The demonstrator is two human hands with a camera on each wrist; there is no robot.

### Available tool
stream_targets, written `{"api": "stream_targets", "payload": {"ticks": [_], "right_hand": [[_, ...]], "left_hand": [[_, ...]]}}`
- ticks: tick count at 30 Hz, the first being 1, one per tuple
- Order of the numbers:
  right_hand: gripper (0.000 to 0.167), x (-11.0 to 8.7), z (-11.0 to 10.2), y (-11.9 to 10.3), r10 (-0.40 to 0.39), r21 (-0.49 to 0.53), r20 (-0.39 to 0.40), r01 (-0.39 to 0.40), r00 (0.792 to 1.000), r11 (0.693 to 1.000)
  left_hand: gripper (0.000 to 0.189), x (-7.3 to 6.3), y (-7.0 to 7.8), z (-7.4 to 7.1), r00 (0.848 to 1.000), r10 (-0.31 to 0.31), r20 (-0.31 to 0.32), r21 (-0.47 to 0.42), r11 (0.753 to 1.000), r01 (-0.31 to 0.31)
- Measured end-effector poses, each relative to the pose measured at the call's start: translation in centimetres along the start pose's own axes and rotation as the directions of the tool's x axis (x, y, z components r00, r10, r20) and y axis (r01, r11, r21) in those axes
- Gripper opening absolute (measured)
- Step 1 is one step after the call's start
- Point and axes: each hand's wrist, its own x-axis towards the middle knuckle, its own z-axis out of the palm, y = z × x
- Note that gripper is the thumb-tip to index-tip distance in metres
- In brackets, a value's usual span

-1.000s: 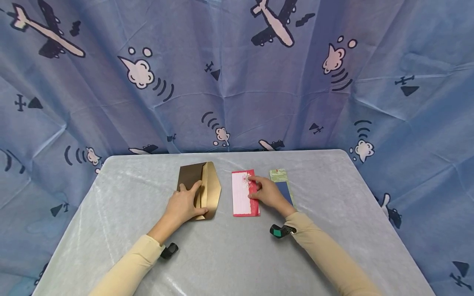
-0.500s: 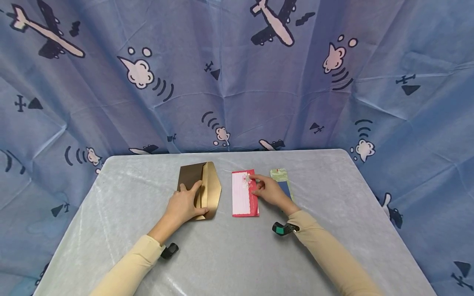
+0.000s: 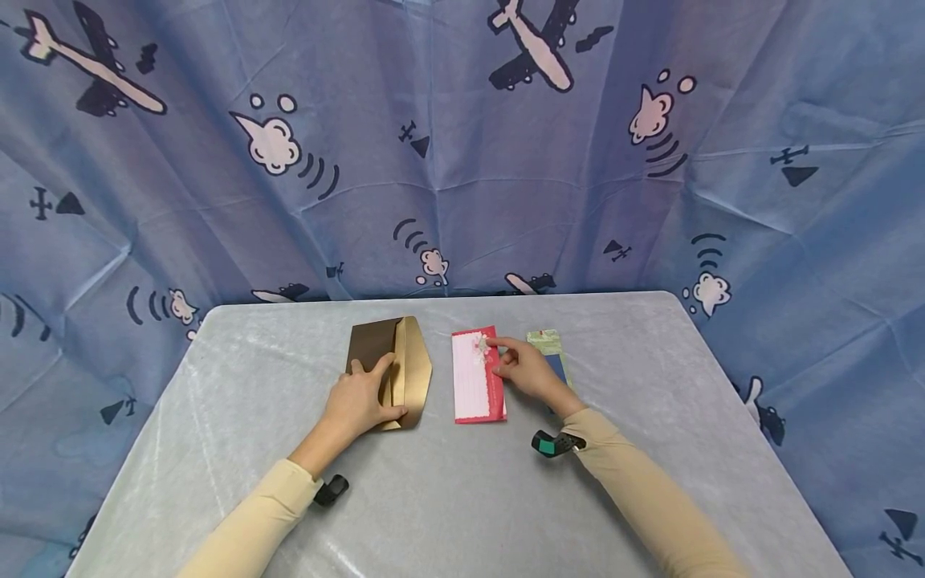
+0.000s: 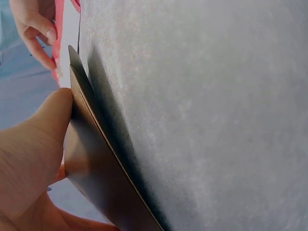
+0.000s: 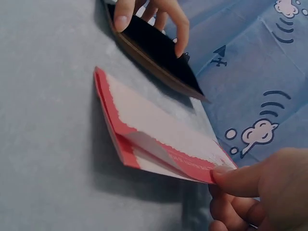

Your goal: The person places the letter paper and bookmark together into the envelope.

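Note:
A brown envelope (image 3: 371,343) with its gold flap folded out to the right lies on the left part of the table. My left hand (image 3: 359,399) holds it, thumb and forefinger set apart at its mouth; in the right wrist view the mouth of the envelope (image 5: 139,54) gapes dark. To the right, my right hand (image 3: 527,372) pinches the right edge of a pink and red greeting card (image 3: 468,385) with a flower decoration. In the right wrist view the card (image 5: 144,113) is raised off the table at a tilt, its front leaf parted slightly from the back.
A green and blue card (image 3: 543,341) lies under and behind my right hand, partly hidden. The grey-white table (image 3: 426,514) ends at a blue curtain (image 3: 462,201) printed with planes. A black band with a camera (image 3: 556,444) is on my right wrist.
My right hand has moved slightly right along the card's edge, and the card's far end now sits a little higher in the head view. My left hand and the envelope have stayed put.

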Motion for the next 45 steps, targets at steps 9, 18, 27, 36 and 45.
{"api": "stream_targets", "payload": {"ticks": [9, 18, 27, 36, 45], "right_hand": [[0.05, 0.0, -0.6, -1.6, -0.003, 0.049, -0.024, 0.004, 1.0, 0.999], [0.051, 0.4, -0.5, -2.3, -0.014, 0.074, -0.022, 0.015, 1.0, 0.997], [0.052, 1.1, 0.0, -3.3, -0.045, 0.08, -0.007, 0.046, 0.999, 0.996], [0.052, 2.1, 0.9, -4.0, -0.052, 0.055, -0.006, 0.053, 0.999, 0.997], [0.049, 3.0, 2.1, -4.7, -0.068, 0.06, 0.009, 0.067, 0.998, 0.996]], "left_hand": [[0.095, 0.0, 0.0, 0.0, 1.0, 0.008, -0.001, 0.001, 1.0, -0.008], [0.097, 0.1, 0.0, -0.2, 1.0, -0.003, 0.024, -0.015, 1.0, 0.004], [0.098, 0.1, -0.1, -0.2, 0.999, -0.009, 0.041, -0.015, 1.0, 0.01], [0.099, 0.1, -0.1, -0.4, 0.998, -0.013, 0.057, -0.02, 1.0, 0.014], [0.099, 0.2, -0.1, -0.7, 0.996, -0.016, 0.093, -0.043, 0.999, 0.02]]}}
